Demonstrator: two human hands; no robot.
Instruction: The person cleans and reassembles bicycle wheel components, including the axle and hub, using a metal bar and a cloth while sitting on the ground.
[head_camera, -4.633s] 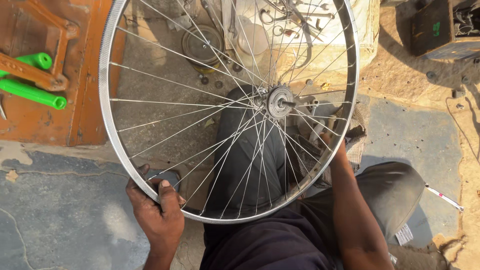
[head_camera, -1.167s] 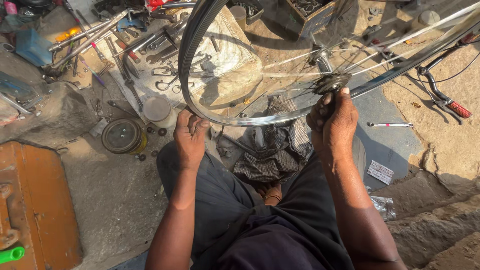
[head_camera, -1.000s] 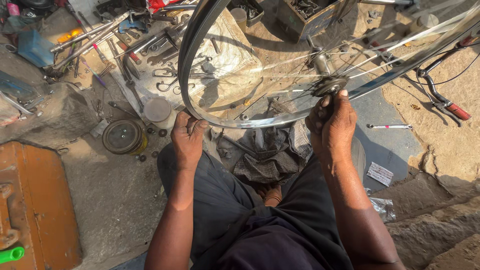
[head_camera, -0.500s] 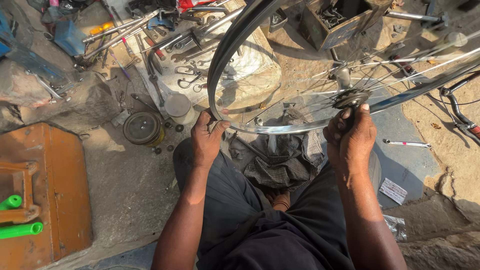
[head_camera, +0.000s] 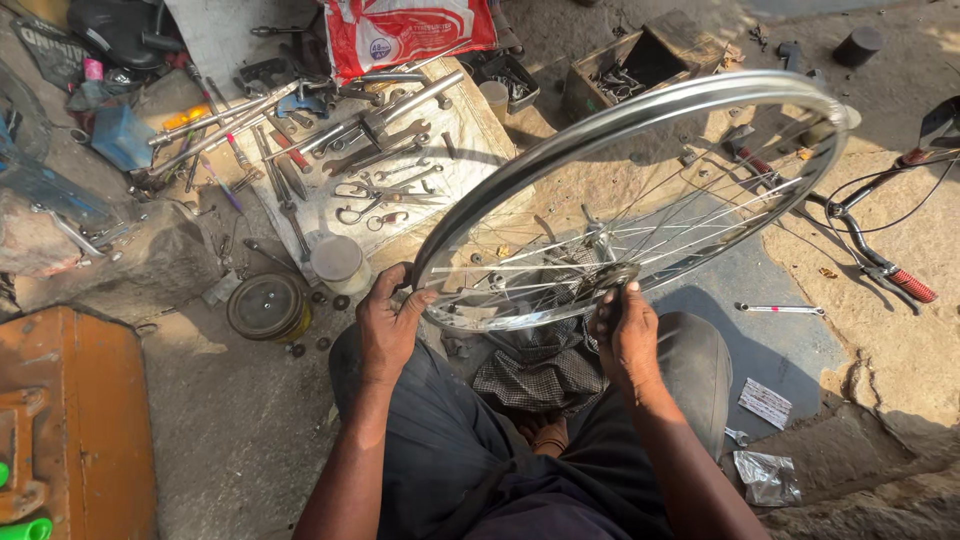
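Bicycle wheel (head_camera: 640, 190) tilted over lap, above checkered cloth (head_camera: 535, 365). Left hand (head_camera: 388, 325) clasps near rim; right hand (head_camera: 625, 335) pinches hub. Round tin (head_camera: 266, 306) left of wheel.

Both forearms reach forward from the seated body, bare and roughly parallel. The left hand (head_camera: 388, 325) is curled into a closed grip, thumb set to the right of the fingers. The right hand (head_camera: 625, 335) is raised, knuckles up, fingertips pinched together at its top.
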